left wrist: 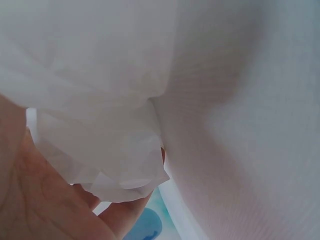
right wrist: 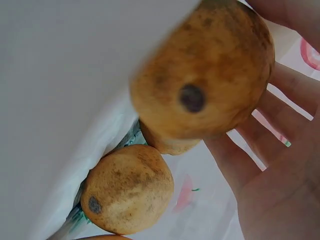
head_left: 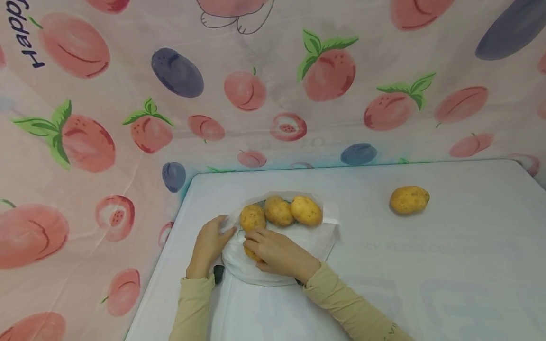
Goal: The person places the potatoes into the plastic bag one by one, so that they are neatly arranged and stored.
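Note:
A white bag lies on the table with three yellow potatoes in a row at its far side: a left one, a middle one and a right one. My right hand holds another potato over the near part of the bag, its fingers round it; a dark spot shows on its skin. My left hand is at the bag's left edge. In the left wrist view its fingers and thumb hold the thin white film, which partly hides them.
A single potato lies apart on the white table, to the right of the bag. A fruit-patterned cloth hangs behind the table and along its left side. A small dark object sits at the left wrist.

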`<state>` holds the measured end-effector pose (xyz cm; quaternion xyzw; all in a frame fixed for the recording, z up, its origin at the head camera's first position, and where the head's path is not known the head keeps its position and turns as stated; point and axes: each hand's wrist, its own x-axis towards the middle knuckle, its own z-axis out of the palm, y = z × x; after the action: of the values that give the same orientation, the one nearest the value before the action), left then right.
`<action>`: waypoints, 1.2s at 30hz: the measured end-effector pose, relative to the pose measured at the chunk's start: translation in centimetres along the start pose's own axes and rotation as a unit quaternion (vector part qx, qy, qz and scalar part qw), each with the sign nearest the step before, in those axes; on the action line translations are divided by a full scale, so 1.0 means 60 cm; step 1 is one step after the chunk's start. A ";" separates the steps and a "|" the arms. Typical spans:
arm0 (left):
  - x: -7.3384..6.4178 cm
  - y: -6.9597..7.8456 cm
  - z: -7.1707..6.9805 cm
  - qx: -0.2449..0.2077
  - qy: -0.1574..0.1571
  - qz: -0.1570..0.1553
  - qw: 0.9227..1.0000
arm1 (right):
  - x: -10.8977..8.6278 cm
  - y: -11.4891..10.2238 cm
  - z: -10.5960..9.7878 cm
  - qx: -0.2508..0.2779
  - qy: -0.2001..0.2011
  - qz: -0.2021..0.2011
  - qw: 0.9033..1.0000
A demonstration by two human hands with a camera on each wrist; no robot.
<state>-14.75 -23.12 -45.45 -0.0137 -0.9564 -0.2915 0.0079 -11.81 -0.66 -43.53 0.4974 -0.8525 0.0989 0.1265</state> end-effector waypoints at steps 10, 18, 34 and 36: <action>0.001 0.001 -0.001 0.004 -0.003 -0.005 1.000 | -0.014 0.005 -0.022 0.025 -0.006 0.026 0.999; 0.000 -0.001 -0.001 0.005 0.000 0.000 1.000 | -0.037 0.018 -0.050 0.035 0.004 0.048 0.998; 0.000 0.000 -0.001 0.003 -0.004 -0.002 1.000 | -0.089 0.051 -0.085 0.023 -0.016 0.085 0.996; 0.000 -0.001 0.000 0.003 -0.004 -0.003 1.000 | -0.098 0.055 -0.088 0.026 -0.013 0.092 0.995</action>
<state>-14.72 -23.17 -45.45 -0.0119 -0.9573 -0.2888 0.0031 -11.30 7.34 -40.49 0.4213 -0.8934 0.1257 0.0927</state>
